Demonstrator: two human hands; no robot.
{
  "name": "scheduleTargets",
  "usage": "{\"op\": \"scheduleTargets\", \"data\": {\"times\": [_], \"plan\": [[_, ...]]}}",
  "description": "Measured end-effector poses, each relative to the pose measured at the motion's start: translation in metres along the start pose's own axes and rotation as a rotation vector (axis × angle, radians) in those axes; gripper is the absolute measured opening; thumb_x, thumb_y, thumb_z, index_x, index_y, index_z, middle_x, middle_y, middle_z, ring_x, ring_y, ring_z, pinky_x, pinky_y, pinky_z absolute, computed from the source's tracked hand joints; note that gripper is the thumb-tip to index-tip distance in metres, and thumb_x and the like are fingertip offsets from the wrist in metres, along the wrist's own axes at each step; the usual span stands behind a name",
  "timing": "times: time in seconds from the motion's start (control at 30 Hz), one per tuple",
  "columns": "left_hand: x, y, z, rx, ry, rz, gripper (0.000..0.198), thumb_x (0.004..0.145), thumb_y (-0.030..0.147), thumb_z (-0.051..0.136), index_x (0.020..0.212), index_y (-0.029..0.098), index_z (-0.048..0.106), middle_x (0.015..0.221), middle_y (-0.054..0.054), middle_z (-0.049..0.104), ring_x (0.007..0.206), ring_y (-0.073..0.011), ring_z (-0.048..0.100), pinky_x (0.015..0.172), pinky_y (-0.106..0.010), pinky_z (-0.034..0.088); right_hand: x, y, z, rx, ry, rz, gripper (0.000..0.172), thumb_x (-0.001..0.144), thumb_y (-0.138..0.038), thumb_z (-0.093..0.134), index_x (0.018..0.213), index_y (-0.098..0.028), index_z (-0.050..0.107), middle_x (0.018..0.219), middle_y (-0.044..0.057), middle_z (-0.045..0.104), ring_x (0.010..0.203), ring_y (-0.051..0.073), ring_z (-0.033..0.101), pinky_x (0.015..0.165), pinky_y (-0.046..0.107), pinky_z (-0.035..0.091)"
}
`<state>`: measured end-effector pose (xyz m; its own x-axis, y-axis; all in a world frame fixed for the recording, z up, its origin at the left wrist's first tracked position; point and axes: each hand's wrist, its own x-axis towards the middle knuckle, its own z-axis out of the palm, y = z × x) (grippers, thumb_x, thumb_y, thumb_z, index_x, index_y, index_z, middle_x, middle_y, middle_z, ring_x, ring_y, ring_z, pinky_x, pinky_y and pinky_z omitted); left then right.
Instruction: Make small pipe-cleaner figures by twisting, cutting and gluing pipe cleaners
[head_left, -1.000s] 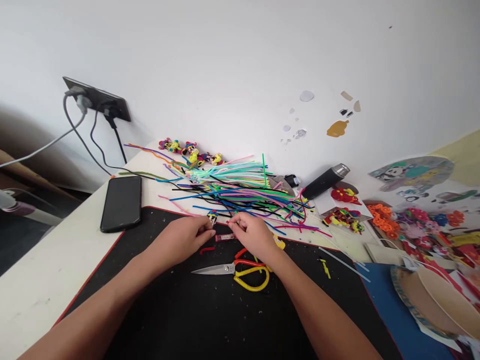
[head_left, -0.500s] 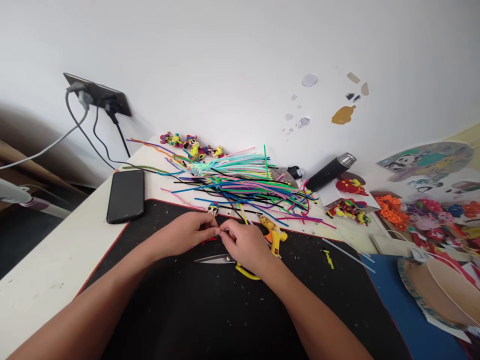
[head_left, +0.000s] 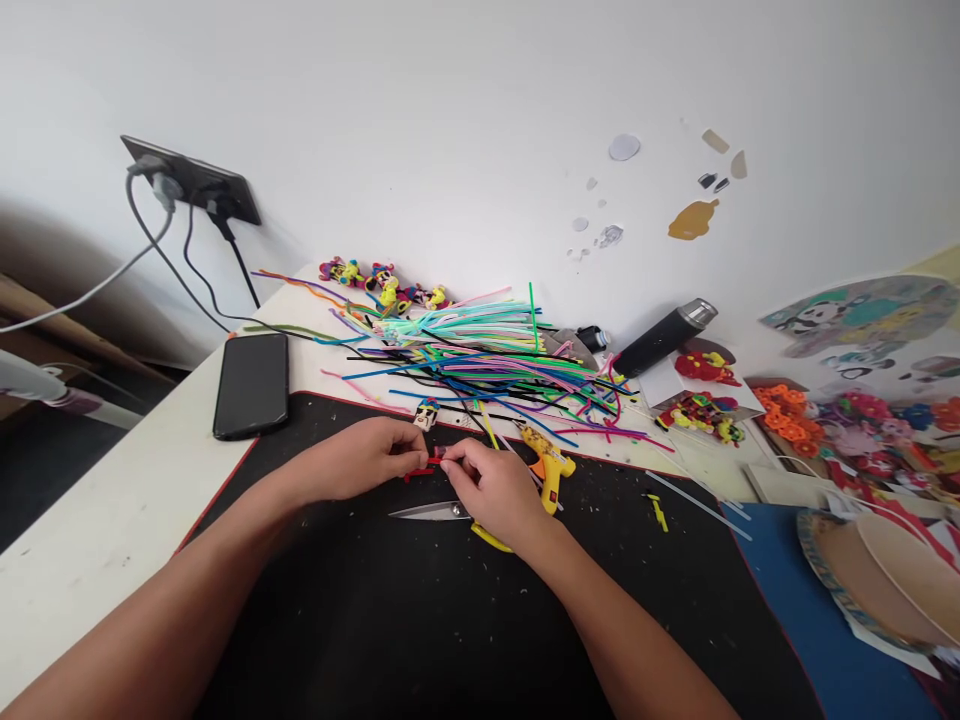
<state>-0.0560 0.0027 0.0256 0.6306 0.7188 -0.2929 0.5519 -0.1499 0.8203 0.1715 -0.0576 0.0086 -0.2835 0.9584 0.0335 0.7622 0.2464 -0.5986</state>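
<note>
Over the black mat [head_left: 360, 620], my left hand [head_left: 379, 458] has its thumb and fingers closed in a pinch. My right hand [head_left: 491, 490] is pinched too, a short gap away. Small red pieces [head_left: 433, 461] show between the two sets of fingertips; what each hand pinches is too small to make out. Just behind the fingers stands a small figure head [head_left: 426, 413] with a white face and a blue and red top. Scissors [head_left: 429, 512] with yellow handles lie partly under my right hand. Beside that hand is a yellow glue gun [head_left: 551, 470].
A pile of coloured pipe cleaners [head_left: 480, 340] spreads behind the mat, with small finished figures [head_left: 382, 285] by the wall. A phone [head_left: 253, 385] lies left; a black flask [head_left: 664, 340] leans at the right. Glue sticks [head_left: 697, 505] and a yellow piece [head_left: 658, 513] lie right.
My fingertips, which met before, have drawn apart, with the left hand shifting slightly left. Red pieces now show between them, and more of the small figure head is visible.
</note>
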Motion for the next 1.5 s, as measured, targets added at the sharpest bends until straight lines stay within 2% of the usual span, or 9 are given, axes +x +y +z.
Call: {"op": "scheduleTargets", "data": {"times": [0.17, 0.33, 0.5, 0.63, 0.83, 1.0, 1.2, 1.33, 1.5], "plan": [[-0.005, 0.002, -0.006, 0.035, -0.043, -0.016, 0.026, 0.087, 0.045, 0.060, 0.091, 0.022, 0.071, 0.083, 0.000, 0.070, 0.074, -0.0192, 0.059, 0.064, -0.026, 0.041, -0.003, -0.004, 0.004, -0.041, -0.070, -0.010, 0.010, 0.102, -0.025, 0.066, 0.101, -0.024, 0.076, 0.073, -0.002, 0.076, 0.067, 0.017, 0.069, 0.066, 0.028, 0.038], [-0.009, 0.006, -0.006, 0.195, -0.077, -0.033, 0.014, 0.085, 0.033, 0.061, 0.083, 0.024, 0.072, 0.075, 0.002, 0.068, 0.067, -0.0182, 0.056, 0.059, -0.027, 0.035, -0.005, -0.008, 0.009, -0.081, -0.096, -0.044, 0.011, 0.104, -0.026, 0.066, 0.104, -0.024, 0.077, 0.083, 0.000, 0.082, 0.072, 0.019, 0.073, 0.066, 0.028, 0.039], [-0.009, 0.004, -0.002, 0.299, -0.065, -0.013, 0.013, 0.084, 0.024, 0.059, 0.077, 0.025, 0.070, 0.070, 0.002, 0.066, 0.062, -0.0180, 0.052, 0.058, -0.029, 0.031, -0.003, -0.011, 0.010, -0.131, -0.120, -0.072, 0.014, 0.105, -0.027, 0.064, 0.106, -0.023, 0.078, 0.089, 0.003, 0.084, 0.075, 0.020, 0.075, 0.066, 0.029, 0.039], [-0.010, 0.002, 0.001, 0.390, -0.039, -0.050, 0.014, 0.086, 0.022, 0.060, 0.080, 0.026, 0.071, 0.076, 0.000, 0.073, 0.065, -0.0198, 0.059, 0.060, -0.030, 0.031, -0.005, -0.009, 0.009, -0.088, -0.073, -0.043, 0.015, 0.105, -0.029, 0.064, 0.106, -0.024, 0.078, 0.081, 0.002, 0.081, 0.072, 0.019, 0.073, 0.066, 0.028, 0.040], [-0.012, 0.004, 0.001, 0.452, -0.040, -0.103, 0.012, 0.086, 0.020, 0.062, 0.081, 0.025, 0.072, 0.082, -0.002, 0.077, 0.070, -0.0221, 0.064, 0.061, -0.032, 0.032, -0.020, 0.001, 0.011, 0.036, 0.064, 0.013, 0.024, 0.106, -0.035, 0.057, 0.098, -0.023, 0.078, 0.064, -0.001, 0.068, 0.058, 0.016, 0.063, 0.062, 0.026, 0.040], [-0.011, 0.004, 0.003, 0.445, -0.009, -0.117, 0.011, 0.084, 0.020, 0.065, 0.079, 0.026, 0.072, 0.080, -0.001, 0.077, 0.070, -0.0224, 0.065, 0.061, -0.031, 0.032, -0.029, 0.007, 0.016, 0.075, 0.135, 0.006, 0.027, 0.106, -0.037, 0.056, 0.098, -0.022, 0.077, 0.064, -0.001, 0.066, 0.056, 0.015, 0.059, 0.062, 0.026, 0.041], [-0.010, 0.008, 0.001, 0.450, -0.037, -0.144, 0.011, 0.083, 0.019, 0.065, 0.079, 0.026, 0.072, 0.078, -0.001, 0.076, 0.068, -0.0216, 0.064, 0.061, -0.031, 0.031, -0.029, 0.006, 0.017, 0.098, 0.141, 0.013, 0.027, 0.105, -0.037, 0.056, 0.097, -0.023, 0.078, 0.064, -0.001, 0.066, 0.055, 0.014, 0.059, 0.061, 0.026, 0.040], [-0.013, 0.009, -0.003, 0.398, -0.056, -0.107, 0.012, 0.085, 0.021, 0.063, 0.077, 0.026, 0.071, 0.077, 0.000, 0.074, 0.065, -0.0198, 0.061, 0.061, -0.030, 0.032, -0.029, 0.004, 0.015, 0.124, 0.125, 0.034, 0.026, 0.104, -0.036, 0.057, 0.097, -0.023, 0.078, 0.064, -0.001, 0.066, 0.055, 0.014, 0.059, 0.061, 0.026, 0.040], [-0.013, 0.010, -0.002, 0.335, 0.007, 0.003, 0.014, 0.089, 0.029, 0.059, 0.081, 0.025, 0.070, 0.075, 0.001, 0.071, 0.063, -0.0183, 0.057, 0.060, -0.029, 0.033, -0.025, 0.004, 0.012, 0.173, 0.136, 0.082, 0.027, 0.104, -0.040, 0.058, 0.100, -0.023, 0.078, 0.062, -0.002, 0.065, 0.054, 0.014, 0.058, 0.059, 0.026, 0.042]]}}
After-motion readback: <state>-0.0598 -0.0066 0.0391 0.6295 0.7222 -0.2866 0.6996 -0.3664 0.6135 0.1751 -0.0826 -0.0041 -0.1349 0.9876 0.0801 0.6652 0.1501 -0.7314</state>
